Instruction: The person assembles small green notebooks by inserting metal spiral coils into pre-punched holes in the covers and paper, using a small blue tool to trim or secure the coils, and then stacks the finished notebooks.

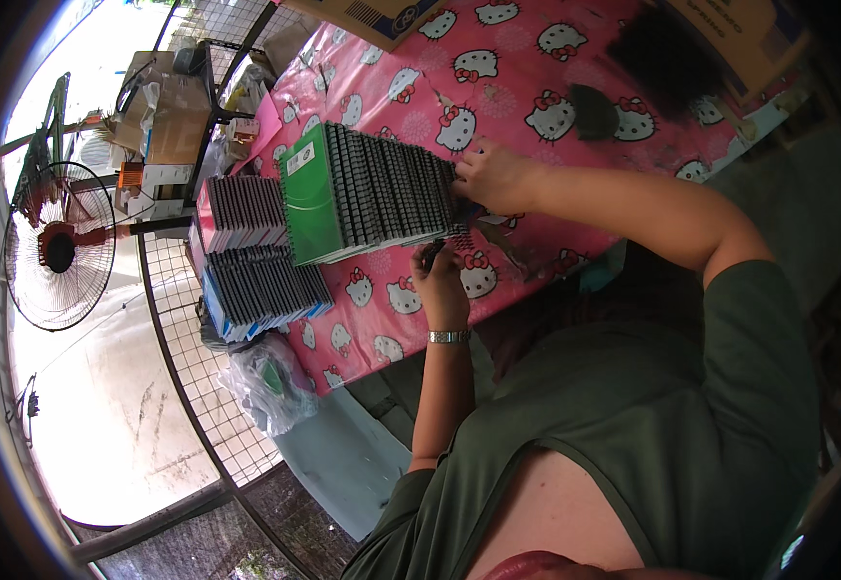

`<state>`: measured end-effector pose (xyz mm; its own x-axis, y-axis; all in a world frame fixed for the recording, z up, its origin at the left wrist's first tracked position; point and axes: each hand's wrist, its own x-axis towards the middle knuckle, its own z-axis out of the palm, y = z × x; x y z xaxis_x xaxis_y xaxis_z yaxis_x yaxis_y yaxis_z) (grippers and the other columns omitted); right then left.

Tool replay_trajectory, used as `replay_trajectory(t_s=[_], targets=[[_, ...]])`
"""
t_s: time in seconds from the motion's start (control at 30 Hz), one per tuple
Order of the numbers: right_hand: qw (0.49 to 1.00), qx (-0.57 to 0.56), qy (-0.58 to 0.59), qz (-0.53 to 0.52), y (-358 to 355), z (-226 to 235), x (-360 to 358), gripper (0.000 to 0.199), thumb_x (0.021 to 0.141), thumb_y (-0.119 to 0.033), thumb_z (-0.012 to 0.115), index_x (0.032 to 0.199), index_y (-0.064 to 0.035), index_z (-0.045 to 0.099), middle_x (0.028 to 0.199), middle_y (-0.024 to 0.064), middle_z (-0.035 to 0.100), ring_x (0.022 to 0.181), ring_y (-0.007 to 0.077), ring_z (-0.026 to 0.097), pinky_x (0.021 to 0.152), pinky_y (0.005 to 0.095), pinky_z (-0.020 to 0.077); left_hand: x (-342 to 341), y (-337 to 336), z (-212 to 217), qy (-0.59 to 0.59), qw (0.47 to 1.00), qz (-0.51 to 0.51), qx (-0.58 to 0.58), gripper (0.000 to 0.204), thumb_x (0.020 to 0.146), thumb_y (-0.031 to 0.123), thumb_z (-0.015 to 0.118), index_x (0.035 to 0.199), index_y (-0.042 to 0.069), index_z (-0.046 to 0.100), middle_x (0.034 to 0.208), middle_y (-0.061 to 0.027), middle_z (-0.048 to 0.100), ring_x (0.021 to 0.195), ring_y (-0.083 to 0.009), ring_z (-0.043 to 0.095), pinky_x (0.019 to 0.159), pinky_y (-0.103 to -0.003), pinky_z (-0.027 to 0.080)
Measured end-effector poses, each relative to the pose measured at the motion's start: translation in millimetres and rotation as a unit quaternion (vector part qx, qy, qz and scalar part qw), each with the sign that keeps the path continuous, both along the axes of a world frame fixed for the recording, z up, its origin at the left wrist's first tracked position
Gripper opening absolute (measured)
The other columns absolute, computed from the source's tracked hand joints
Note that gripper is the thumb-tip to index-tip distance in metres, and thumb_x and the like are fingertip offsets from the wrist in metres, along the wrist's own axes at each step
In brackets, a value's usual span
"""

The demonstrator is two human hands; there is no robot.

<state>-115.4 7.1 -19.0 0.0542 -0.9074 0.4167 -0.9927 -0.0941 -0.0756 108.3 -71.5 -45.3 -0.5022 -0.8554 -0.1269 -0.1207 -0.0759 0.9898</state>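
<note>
A long row of spiral-bound notebooks (386, 188) stands on the table, black coils upward, with a green cover facing the left end. At the row's right end, my right hand (500, 180) has its fingers bent together against the last coil. What lies between those fingertips is hidden. My left hand (440, 280), with a metal watch (449, 336) on its wrist, is closed around a small black object (431, 253) just below the near right corner of the row. Only part of that object shows, so its kind is unclear.
Pink-covered notebooks (238, 213) and blue-covered notebooks (264, 285) stack at the left. The table has a pink patterned cover (406, 106). Cardboard boxes (372, 17) sit along its far side, near a dark pile (657, 58). A fan (59, 246) and a plastic bag (270, 387) are leftward.
</note>
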Motion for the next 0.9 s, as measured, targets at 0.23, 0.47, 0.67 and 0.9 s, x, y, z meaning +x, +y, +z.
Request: replay_trajectory(t_s=[0.23,0.47,0.67,0.9], targets=[[0.996,0.082,0.021,0.001,-7.1,0.4,7.0,0.017,0.082,-0.017,0.057,0.08,-0.0128,0.073,0.086,0.005,0.073,0.086,0.0244,0.07,0.088,0.0415,0.0528,-14.1,5.3,-0.1,-0.049,0.997,-0.01,0.065,0.036,0.083,-0.002,0.069,0.109,0.004,0.046,0.084,-0.0063,0.061,0.066,-0.0119,0.057,0.06,-0.024,0.045],[0.984,0.175,-0.022,-0.007,-6.2,14.7,10.1,0.016,0.08,-0.015,0.059,0.078,-0.0114,0.074,0.087,0.0074,0.074,0.088,0.0234,0.072,0.078,0.0375,0.0559,-13.7,3.5,1.9,0.037,0.986,0.031,0.159,0.035,0.083,-0.004,0.068,0.108,0.004,0.045,0.082,-0.0057,0.061,0.064,-0.0125,0.057,0.059,-0.025,0.045],[0.999,-0.043,0.033,0.003,-0.8,-12.2,0.2,0.017,0.082,-0.016,0.057,0.081,-0.0117,0.073,0.086,0.0053,0.072,0.088,0.0241,0.069,0.088,0.0421,0.0525,1.0,-2.7,-17.3,-0.045,0.998,-0.042,-0.003,0.037,0.084,-0.003,0.068,0.11,0.004,0.044,0.082,-0.0053,0.062,0.065,-0.0117,0.058,0.059,-0.025,0.046],[0.987,0.158,0.007,0.0,-8.7,-5.9,8.4,0.015,0.078,-0.017,0.059,0.079,-0.0127,0.074,0.085,0.0057,0.073,0.084,0.0233,0.071,0.079,0.0408,0.0544,-23.1,12.4,0.4,-0.02,0.99,0.046,0.134,0.039,0.083,-0.004,0.068,0.113,0.003,0.043,0.087,-0.0061,0.061,0.066,-0.0137,0.058,0.06,-0.027,0.046]])
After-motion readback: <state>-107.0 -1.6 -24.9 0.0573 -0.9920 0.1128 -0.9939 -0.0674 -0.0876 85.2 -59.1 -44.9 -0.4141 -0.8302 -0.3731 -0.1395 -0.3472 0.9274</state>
